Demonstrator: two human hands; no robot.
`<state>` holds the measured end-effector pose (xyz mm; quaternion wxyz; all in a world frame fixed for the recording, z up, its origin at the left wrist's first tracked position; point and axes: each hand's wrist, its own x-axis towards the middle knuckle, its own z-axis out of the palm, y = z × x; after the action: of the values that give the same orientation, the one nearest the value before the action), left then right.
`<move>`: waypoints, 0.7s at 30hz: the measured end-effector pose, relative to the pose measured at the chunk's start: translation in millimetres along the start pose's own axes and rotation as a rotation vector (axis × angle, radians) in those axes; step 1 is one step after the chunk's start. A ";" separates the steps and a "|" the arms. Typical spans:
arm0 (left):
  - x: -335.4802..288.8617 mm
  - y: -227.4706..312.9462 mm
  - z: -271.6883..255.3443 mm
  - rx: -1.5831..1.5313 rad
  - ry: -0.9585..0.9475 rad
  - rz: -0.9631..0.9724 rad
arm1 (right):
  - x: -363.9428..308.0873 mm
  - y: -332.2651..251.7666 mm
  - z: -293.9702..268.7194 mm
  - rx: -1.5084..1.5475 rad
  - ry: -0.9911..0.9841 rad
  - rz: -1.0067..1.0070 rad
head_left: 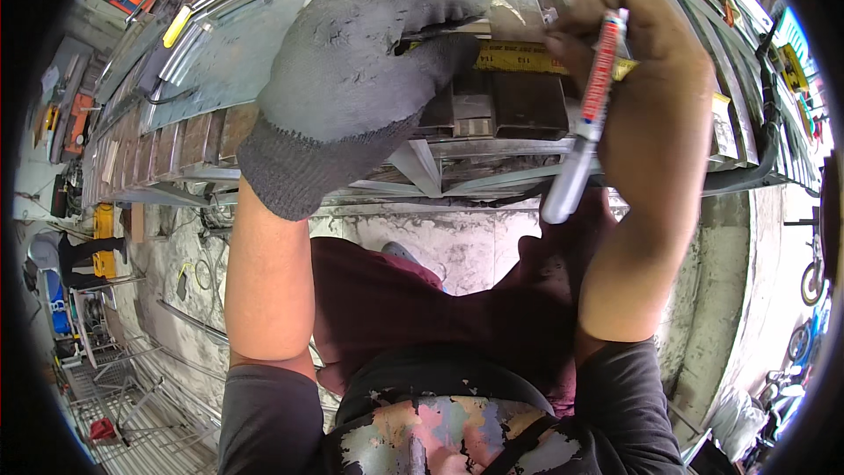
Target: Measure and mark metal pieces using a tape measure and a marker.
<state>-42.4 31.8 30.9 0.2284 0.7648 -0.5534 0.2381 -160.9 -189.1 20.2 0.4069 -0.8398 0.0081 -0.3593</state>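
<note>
My left hand (352, 57), in a worn dark grey glove, has thumb and fingers closed around a yellow tape measure blade (514, 57). The blade runs rightward across metal bars (527, 105) at the bench's near side and passes behind my right hand (655, 40). That hand is bare, with its fingers bent and pinched close to the blade. In it is a white marker pen (595, 97) with a red label, slanting down toward me and slightly blurred at its lower end. The marker's tip cannot be made out.
A slatted metal workbench (202, 145) stretches across in front of me. Metal tubes and a yellow-handled tool (178, 26) lie on a grey sheet (211, 62) at left. A dark cable (769, 114) hangs at right. Another person (75, 251) is at far left.
</note>
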 end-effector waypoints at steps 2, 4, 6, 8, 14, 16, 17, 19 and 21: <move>-0.8 -0.4 -1.6 0.073 0.001 0.038 | 1.0 6.7 -11.0 0.054 -0.006 0.086; -1.7 -0.3 -2.1 -0.073 -0.009 -0.068 | 0.8 13.5 -16.7 0.098 -0.024 0.131; -1.6 -1.1 -2.2 -0.109 -0.009 -0.085 | 1.6 19.2 -15.2 0.126 -0.031 0.090; -0.9 -3.0 -2.9 -0.044 -0.018 -0.015 | 1.3 20.7 -13.9 0.072 -0.036 0.075; 0.7 -6.0 -2.5 -0.419 0.013 -0.197 | 2.2 14.0 -15.9 0.098 -0.034 0.144; 0.5 -7.4 -3.7 -0.188 -0.020 -0.011 | 2.7 12.5 -19.3 0.067 -0.048 0.160; -0.1 -8.8 -6.0 -0.073 -0.037 0.082 | 3.1 12.4 -20.9 0.055 -0.053 0.169; 2.3 -14.6 -6.8 -0.009 -0.009 0.227 | 3.1 13.3 -21.7 0.051 -0.058 0.179; 1.3 -18.1 -8.1 0.061 -0.016 0.290 | 4.4 15.4 -21.2 0.065 -0.057 0.175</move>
<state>-25.7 40.9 36.5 0.1639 0.6852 -0.6525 0.2791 -166.3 -215.1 20.9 0.4638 -0.8322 0.0579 -0.2984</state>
